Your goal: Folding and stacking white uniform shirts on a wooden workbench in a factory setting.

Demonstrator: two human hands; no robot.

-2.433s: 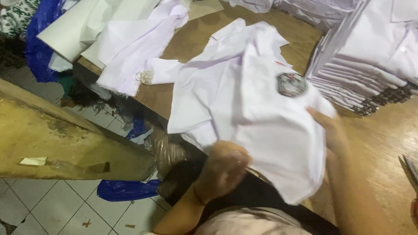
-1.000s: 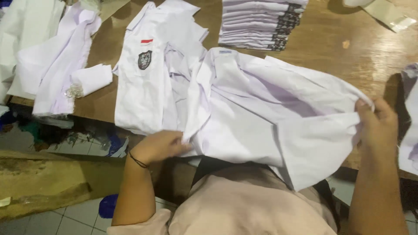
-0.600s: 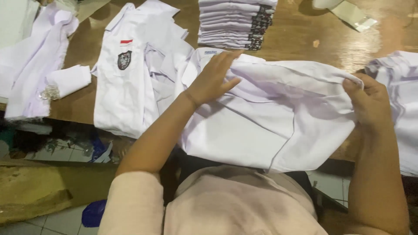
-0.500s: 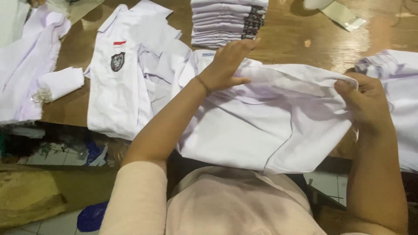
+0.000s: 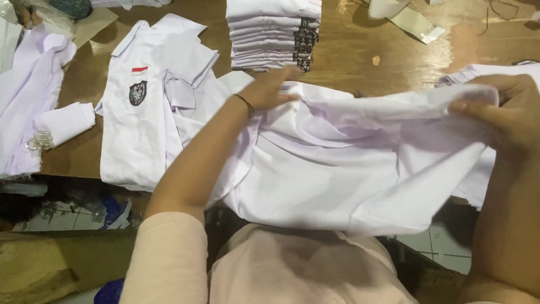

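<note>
Head view: I am looking down on a wooden worktable [image 5: 365,50] where a white shirt [image 5: 349,163] is being spread across the near edge, its lower hem hanging off the table toward the lap. My left hand [image 5: 270,90] is lying flat and open on the shirt's far left part, fingers stretched and pressing the cloth down just in front of a stack of folded white shirts [image 5: 273,34]. My right hand [image 5: 500,110] is pinching a bunched edge of the same shirt at the right, fingers closed on the fabric and lifting it slightly off the table.

To the left, a second white shirt with a dark crest badge [image 5: 138,93] is lying open and flat, touching the one in hand. Further left, a loose pile of pale cloth [image 5: 31,101] is resting at the table's edge. Strips of card [image 5: 413,22] are lying at the far right.

Doing this step well, as I judge it, is calling for an even pull from the right while the left palm is anchoring the cloth, so the wrinkles across the middle are drawn out without dragging the neighbouring shirt. The overhanging hem is needing care too, since it could slide off the near edge.
</note>
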